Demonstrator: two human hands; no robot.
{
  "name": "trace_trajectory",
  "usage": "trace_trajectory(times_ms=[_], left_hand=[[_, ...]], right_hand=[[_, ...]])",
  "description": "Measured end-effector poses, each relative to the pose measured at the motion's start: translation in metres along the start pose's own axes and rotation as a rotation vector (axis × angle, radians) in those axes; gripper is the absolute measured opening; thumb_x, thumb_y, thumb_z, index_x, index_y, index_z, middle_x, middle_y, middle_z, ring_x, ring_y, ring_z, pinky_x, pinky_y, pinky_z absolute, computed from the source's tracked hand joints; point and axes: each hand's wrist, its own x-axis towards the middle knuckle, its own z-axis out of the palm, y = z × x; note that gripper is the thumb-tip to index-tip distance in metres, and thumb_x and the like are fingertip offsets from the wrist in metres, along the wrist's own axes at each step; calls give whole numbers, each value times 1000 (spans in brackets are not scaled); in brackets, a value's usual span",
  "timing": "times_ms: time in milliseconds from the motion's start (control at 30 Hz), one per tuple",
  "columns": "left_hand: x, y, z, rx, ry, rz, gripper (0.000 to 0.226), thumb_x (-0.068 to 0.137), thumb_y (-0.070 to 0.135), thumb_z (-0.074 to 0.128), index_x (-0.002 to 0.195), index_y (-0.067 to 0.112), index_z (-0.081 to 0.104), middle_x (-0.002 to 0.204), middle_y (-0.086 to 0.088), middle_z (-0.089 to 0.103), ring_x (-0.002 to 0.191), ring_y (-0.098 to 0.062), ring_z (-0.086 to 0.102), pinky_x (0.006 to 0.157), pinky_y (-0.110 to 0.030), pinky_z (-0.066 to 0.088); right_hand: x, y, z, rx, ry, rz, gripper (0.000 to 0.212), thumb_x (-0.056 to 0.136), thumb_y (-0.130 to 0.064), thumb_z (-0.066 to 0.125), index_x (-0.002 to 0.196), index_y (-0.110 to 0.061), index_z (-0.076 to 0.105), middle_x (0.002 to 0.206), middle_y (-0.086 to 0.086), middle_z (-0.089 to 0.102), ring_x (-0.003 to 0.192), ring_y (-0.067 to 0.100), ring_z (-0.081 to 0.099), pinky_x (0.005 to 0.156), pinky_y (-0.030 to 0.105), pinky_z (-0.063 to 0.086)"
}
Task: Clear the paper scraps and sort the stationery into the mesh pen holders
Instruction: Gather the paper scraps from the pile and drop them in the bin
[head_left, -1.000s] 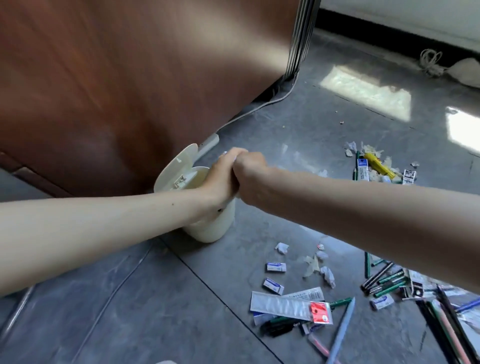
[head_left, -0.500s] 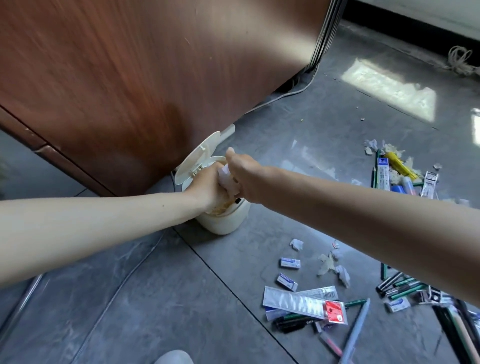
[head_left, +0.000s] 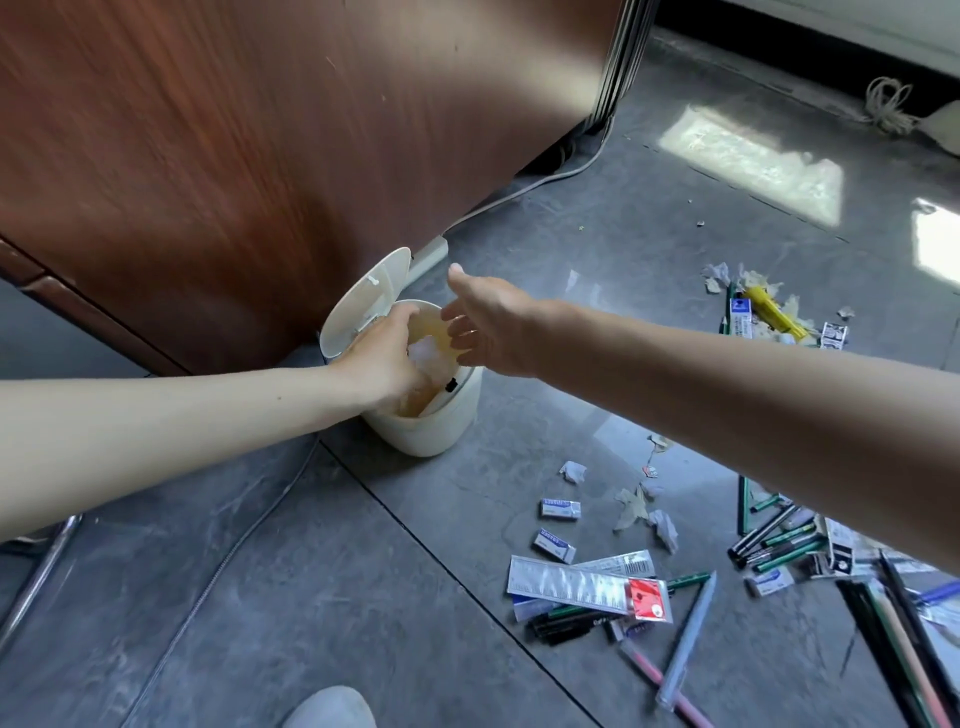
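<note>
- A white paper scrap (head_left: 427, 353) lies inside the open cream bin (head_left: 431, 426) on the floor.
- Left hand (head_left: 382, 358) reaches into the bin, fingers curled loosely, grip unclear.
- Right hand (head_left: 488, 325) hovers above, fingers spread wide.
- Pens (head_left: 774, 540) and erasers (head_left: 560, 508) lie scattered nearby.

Bin (head_left: 436, 431) before the cabinet (head_left: 291, 156), paper scraps (head_left: 644, 506) and erasers (head_left: 560, 508) to its right on the floor (head_left: 311, 597)

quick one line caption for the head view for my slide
Both hands over a small open-lidded bin: left hand pressing white paper scraps in, right hand open; stationery litters the floor.
</note>
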Motion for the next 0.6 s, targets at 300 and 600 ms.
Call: trace_trajectory(times_ms=[300,600], left_hand=[[-9,6,7,10,183,4,35,85,-6,42,106,16,60,102,0,62,101,-17,56,86,-28,43],[13,25,16,-327,317,-272,27,95,3,36,83,21,52,98,-10,62,84,-25,61,75,-28,51]], right_hand=[[-11,9,-7,-41,75,-55,46,101,-30,33,109,4,63,99,12,60,90,22,57,80,32,49],[-23,36,-52,91,201,-75,28,97,-18,41,100,-3,65,87,12,62,82,22,58,70,30,50]])
